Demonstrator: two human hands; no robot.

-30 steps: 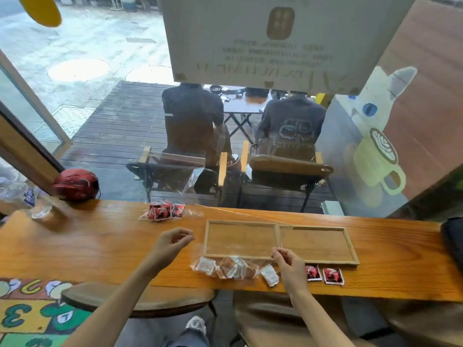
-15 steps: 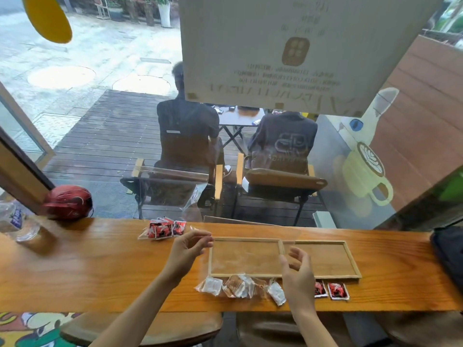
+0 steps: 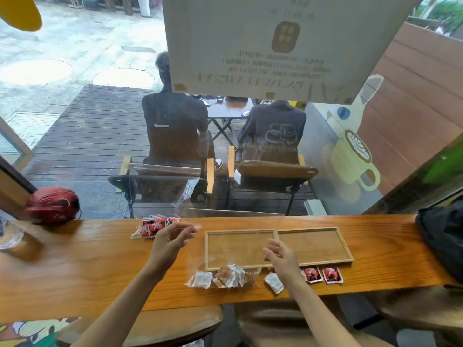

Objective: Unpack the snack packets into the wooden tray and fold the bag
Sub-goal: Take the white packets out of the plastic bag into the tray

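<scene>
My left hand (image 3: 170, 240) pinches a top corner of a clear plastic bag (image 3: 200, 249), raised over the counter left of the wooden tray (image 3: 347, 249). Several white and brown snack packets (image 3: 225, 276) sag in the bag's bottom at the counter's front edge. My right hand (image 3: 281, 257) hovers over the tray's front rim with fingers loosely spread toward the bag; no grip on the film shows. Both tray compartments are bare. One white packet (image 3: 274, 283) lies loose beside my right wrist, and two red packets (image 3: 322, 275) lie right of it.
A second clear bag of red packets (image 3: 155, 225) lies at the counter's back edge, against the window. A red helmet (image 3: 52, 204) and a glass (image 3: 8, 236) stand far left, a black bag (image 3: 443, 241) far right. Stools (image 3: 150, 326) sit under the counter.
Both hands rose from the counter's front edge, lifting the bag's mouth so the packets slid to its bottom. My right hand's fingers spread away from the film.
</scene>
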